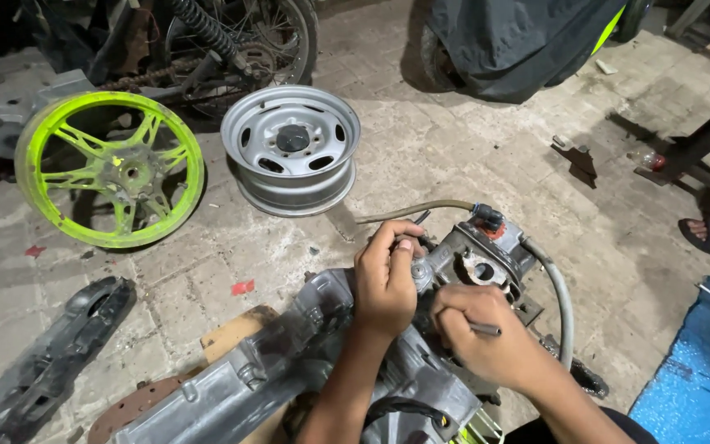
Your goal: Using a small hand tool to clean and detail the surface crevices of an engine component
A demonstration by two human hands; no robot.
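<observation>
A grey metal engine block is laid on the stone-tiled floor, near its lower edge. The left hand is closed around a small round metal part at the top of the engine. The right hand is closed on a thin grey metal tool. A neon green spoked wheel and a silver steel rim are lying further back.
</observation>
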